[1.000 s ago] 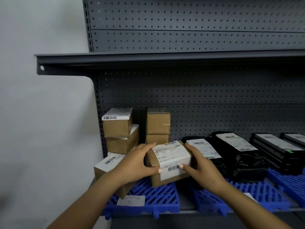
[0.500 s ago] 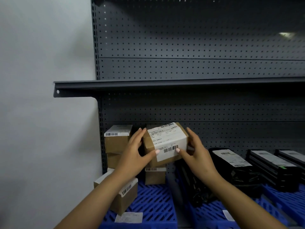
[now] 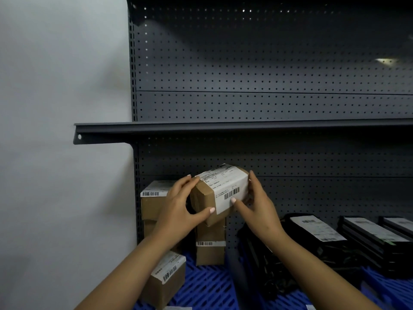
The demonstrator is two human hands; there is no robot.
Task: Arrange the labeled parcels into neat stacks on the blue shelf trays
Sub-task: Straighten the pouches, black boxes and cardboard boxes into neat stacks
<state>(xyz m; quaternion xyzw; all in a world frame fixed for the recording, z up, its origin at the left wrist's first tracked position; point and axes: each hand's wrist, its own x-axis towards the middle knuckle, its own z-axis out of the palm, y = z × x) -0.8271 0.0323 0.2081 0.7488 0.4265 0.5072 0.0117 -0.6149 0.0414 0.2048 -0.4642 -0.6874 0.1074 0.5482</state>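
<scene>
Meanwhile, a brown box point(image 3: 220, 193) is held in mid-air before the pegboard point(image 3: 268, 104), tilted, its white label point(image 3: 225, 186) turned toward the camera. It is gripped at both ends: the left hand point(image 3: 178, 209) is wrapped round the 9 o'clock end, fingers spread along the far edge and thumb pressed on the lower face; the right hand point(image 3: 257, 204) is laid flat against the 3 o'clock end, fingers pressed together, thumb tip set on the label.

The box is poised directly above the narrow back stack point(image 3: 210, 245), which appears to be the target. Trouble is judged likely on that small footprint: if the box is set down still tilted or off-centre, it could slide off at 6 o'clock or tip the stack toward the tall stack point(image 3: 154, 204) at 9 o'clock. A smooth taped surface could also be lost from the fingers if the grip is eased too early.

Five brown boxes are counted, though more may be hidden: one held, two in the tall stack, at least one under the held box, and a loose box point(image 3: 165, 280) at 7 o'clock overhanging the blue tray point(image 3: 205, 287). At least three black parcels point(image 3: 366, 238) with white labels are seen at 4 o'clock, and two trays are partly visible.
</scene>
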